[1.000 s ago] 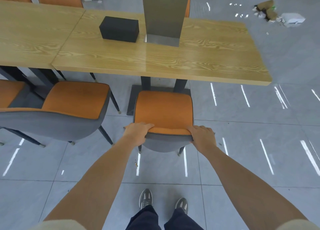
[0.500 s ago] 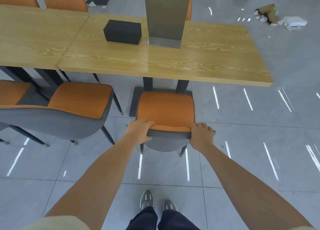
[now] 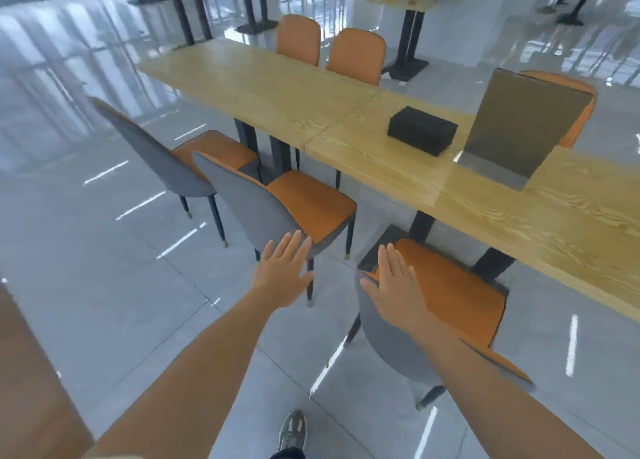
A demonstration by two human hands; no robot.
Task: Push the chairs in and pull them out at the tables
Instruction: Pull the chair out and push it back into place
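three chairs stand along the near side of the long wooden tables (image 3: 408,171). the far-left chair (image 3: 166,161) and the middle chair (image 3: 277,202), both grey-backed with orange seats, sit pulled out from the table edge. the left hand (image 3: 282,275) is spread flat with fingers wide, holding nothing, in front of the middle chair's back; contact cannot be told. the right hand (image 3: 398,285) is likewise flat and empty, over the top of the near-right chair (image 3: 446,303), whose seat reaches partly under the table. farther right on the tabletop sit a black box (image 3: 421,130) and an upright sign stand (image 3: 519,126).
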